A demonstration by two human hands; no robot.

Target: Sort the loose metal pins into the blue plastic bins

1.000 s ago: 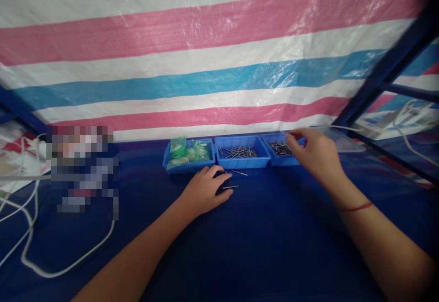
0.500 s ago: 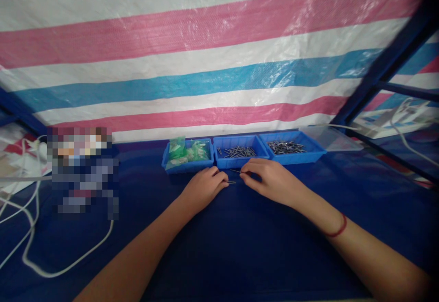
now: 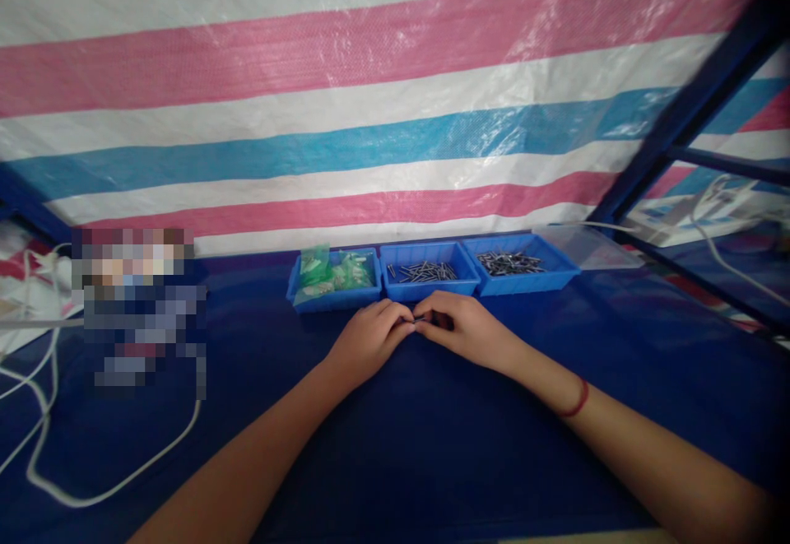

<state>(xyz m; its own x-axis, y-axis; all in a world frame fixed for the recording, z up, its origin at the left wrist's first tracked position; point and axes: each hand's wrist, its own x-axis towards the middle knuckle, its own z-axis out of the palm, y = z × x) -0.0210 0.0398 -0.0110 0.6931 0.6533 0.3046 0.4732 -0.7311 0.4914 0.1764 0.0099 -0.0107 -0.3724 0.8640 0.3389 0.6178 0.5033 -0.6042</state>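
My left hand (image 3: 369,337) and my right hand (image 3: 464,330) rest on the blue cloth with their fingertips meeting just in front of the trays. Both are closed in a pinch on small thin metal pins (image 3: 420,318), which barely show between the fingers. Behind them stand three blue trays in a row: the left tray (image 3: 309,297) holds green plastic parts, the middle tray (image 3: 395,286) holds loose metal pins, the right tray (image 3: 555,276) holds darker metal pins.
A clear plastic lid or tray (image 3: 592,249) lies right of the trays. White cables (image 3: 123,470) loop over the cloth at left. A striped tarp (image 3: 370,116) hangs behind. A dark blue metal frame (image 3: 679,116) rises at right.
My right hand left the right tray, came to the centre and met my left hand. The loose pins that lay in front of the middle tray are now between the fingers.
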